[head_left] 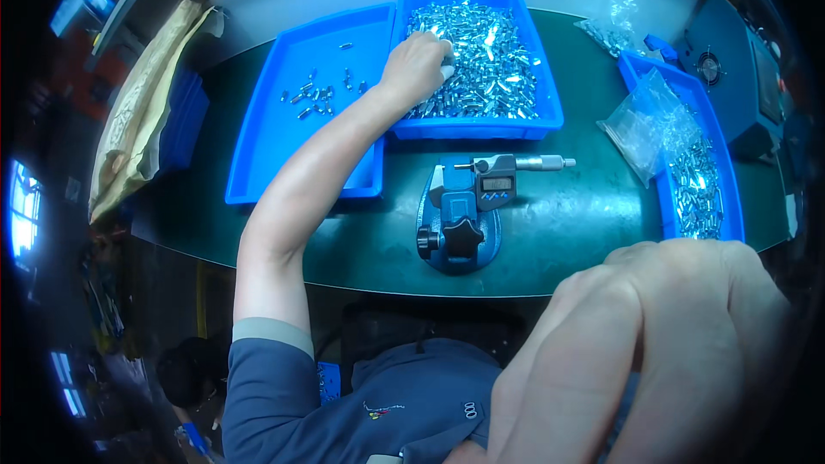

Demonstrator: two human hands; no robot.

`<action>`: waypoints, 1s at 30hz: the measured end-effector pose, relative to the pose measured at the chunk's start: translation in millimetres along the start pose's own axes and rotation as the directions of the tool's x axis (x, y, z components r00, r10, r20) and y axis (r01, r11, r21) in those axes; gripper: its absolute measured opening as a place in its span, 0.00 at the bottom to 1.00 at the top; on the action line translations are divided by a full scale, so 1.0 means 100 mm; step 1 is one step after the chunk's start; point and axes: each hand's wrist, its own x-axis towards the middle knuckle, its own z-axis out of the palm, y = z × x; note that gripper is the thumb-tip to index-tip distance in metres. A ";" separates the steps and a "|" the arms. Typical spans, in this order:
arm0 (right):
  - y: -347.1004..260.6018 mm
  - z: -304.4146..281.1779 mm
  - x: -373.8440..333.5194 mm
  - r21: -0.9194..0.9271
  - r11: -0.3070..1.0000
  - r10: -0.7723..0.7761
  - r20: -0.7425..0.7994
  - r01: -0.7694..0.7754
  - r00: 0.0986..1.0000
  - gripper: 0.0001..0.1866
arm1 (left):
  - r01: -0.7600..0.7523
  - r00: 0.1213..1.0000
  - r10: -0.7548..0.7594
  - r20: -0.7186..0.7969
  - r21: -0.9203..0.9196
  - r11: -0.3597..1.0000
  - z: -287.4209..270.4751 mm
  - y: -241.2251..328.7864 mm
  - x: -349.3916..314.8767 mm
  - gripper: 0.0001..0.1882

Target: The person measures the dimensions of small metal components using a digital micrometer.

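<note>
Small metal pieces (490, 60) lie heaped right under and beyond the left hand (417, 69), filling a blue tray (473, 130) whose near wall stands just below the fingers. Left fingers bent, tips down at the heap's left part and touching or almost touching it; two tips show white coverings (447, 72). Cannot tell whether a piece is pinched between them, since the back of the hand hides the grip. Right hand (679, 279) looms large at lower right, well apart from the left fingers, knuckles uppermost; cannot tell what its fingers do. Pieces: short, slim, shiny, silvery, lying every which way. Left of the left fingers, a second blue tray (284, 146), smooth and shallow, bears a loose scatter of similar pieces (316, 105). Nearer the body than those fingers, a micrometer (496, 186) with small display and metal barrel sits clamped in a blue stand with a black star-shaped knob (462, 238). Far right of them, crinkled clear bag (640, 125) over a narrow blue tray (632, 64). Tabletop (567, 198) green, glossy.
</note>
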 end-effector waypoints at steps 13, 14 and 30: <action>0.04 -0.14 0.15 0.046 0.999 0.022 0.117 -0.028 0.993 0.15 | 0.096 0.994 -0.110 -0.021 -0.352 0.931 -0.19 0.14 -0.11 0.09; 0.03 -0.13 0.17 0.045 0.999 0.025 0.124 -0.031 0.992 0.14 | 0.094 0.994 -0.108 -0.021 -0.353 0.931 -0.27 0.19 -0.18 0.09; 0.16 -0.33 0.01 -0.543 0.817 -0.027 -0.374 -0.195 0.927 0.12 | 0.289 0.953 -0.137 0.270 -0.946 0.146 -0.70 0.62 -1.24 0.14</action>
